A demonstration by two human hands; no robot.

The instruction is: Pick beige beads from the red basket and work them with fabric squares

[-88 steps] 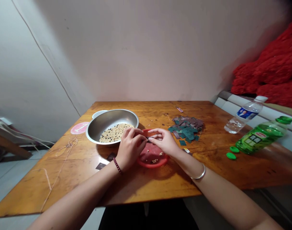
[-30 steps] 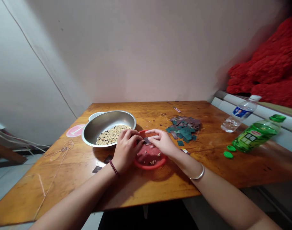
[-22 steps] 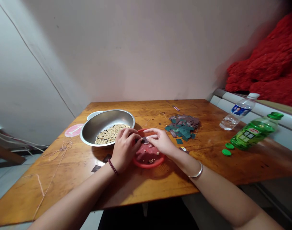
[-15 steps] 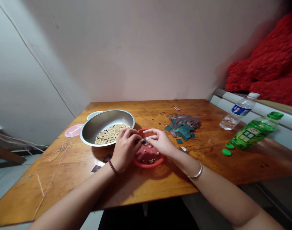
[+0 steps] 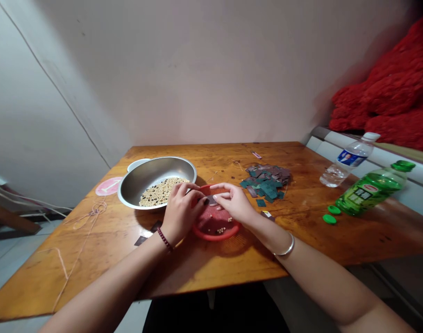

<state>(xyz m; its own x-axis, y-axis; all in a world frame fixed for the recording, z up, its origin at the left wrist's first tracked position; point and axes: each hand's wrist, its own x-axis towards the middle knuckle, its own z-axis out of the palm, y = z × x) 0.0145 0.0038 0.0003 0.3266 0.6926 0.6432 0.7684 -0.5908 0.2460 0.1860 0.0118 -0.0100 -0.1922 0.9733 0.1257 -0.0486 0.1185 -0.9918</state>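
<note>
My left hand [image 5: 183,206], with a dark red bead bracelet at the wrist, is closed in a pinch. My right hand [image 5: 235,203], wearing a silver bangle, meets it from the other side with thumb and fingers drawn together. Between the fingertips is a small dark square piece [image 5: 211,199], partly covered by the fingers; its material cannot be made out. Both hands are over a red mesh plastic basket [image 5: 216,237]. Several pale beads [image 5: 220,230] lie in its bottom. Left of it stands a tilted steel bowl [image 5: 130,182] holding pale and black beads [image 5: 156,194].
A pile of green and brown squares [image 5: 267,182] lies right of the basket. Further right are a water bottle [image 5: 348,159], a green bottle [image 5: 374,189] lying tilted and green caps [image 5: 329,218]. Loose string [image 5: 83,252] and a pink disc [image 5: 108,186] are at left.
The view has shifted slightly. Both hands stay over the basket with the dark square piece between their fingertips, which shows a little more now.
</note>
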